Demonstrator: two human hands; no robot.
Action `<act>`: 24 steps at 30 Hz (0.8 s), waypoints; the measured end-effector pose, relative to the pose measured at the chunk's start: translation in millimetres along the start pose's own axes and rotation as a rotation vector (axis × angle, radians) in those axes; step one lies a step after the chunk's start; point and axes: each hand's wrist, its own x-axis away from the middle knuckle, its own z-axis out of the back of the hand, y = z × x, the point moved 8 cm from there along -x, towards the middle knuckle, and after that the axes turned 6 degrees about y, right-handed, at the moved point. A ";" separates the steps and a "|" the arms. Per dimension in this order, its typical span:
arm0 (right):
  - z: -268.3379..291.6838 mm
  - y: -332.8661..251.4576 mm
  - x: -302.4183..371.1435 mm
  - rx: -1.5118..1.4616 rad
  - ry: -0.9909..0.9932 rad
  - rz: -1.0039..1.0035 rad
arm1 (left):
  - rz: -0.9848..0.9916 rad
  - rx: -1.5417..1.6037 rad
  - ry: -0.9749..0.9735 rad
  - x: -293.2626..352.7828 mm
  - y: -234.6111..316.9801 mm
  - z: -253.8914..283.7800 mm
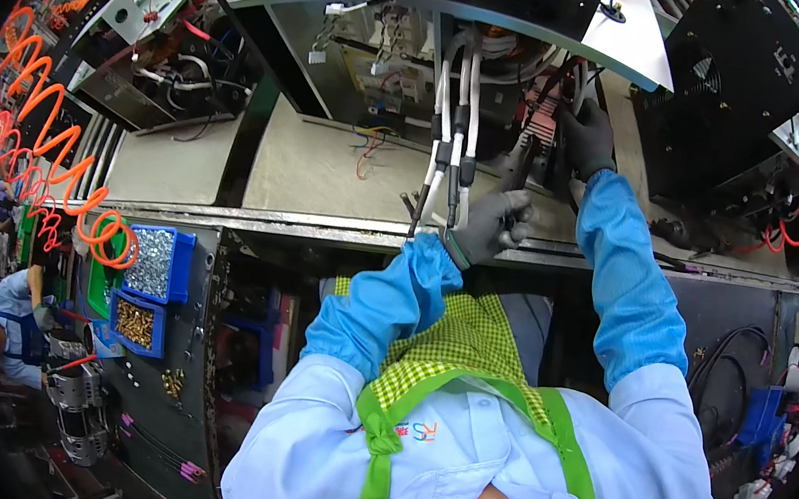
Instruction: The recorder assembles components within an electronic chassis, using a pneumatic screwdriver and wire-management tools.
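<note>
A bundle of white sleeved cables with black ends is seen hanging from the open sheet-metal chassis of grey steel, which stands on the grey metal table. The lower ends of these cables lie just left of the left hand, which is covered by a dark grey work glove. Its grip is curled, the fingers bent toward the cable ends; whether one cable is actually pinched cannot be told, since the fingertips are partly hidden.

The right hand, likewise gloved, is raised higher and further back, inside the chassis opening. Its grip is clenched around a cluster of thin black wires that runs up into the housing. The white cables are well to the left of this grip and apart from it.

Both forearms are covered by bright blue sleeve guards. At the left edge of the table, two blue plastic bins are mounted, one filled with silvery screws and one with brass-coloured parts. An orange coiled air hose is strung above them.
</note>
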 end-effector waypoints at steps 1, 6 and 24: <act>0.0 -1.2 1.6 0.000 0.025 0.004 | 0.028 -0.069 -0.009 1.0 1.0 0.2; 7.7 -2.2 3.3 -0.027 0.037 0.016 | 0.012 -0.529 -0.082 -2.1 16.4 -34.6; -15.9 -39.7 3.4 0.091 0.102 0.258 | -0.413 -1.354 -0.184 -12.2 -35.3 5.3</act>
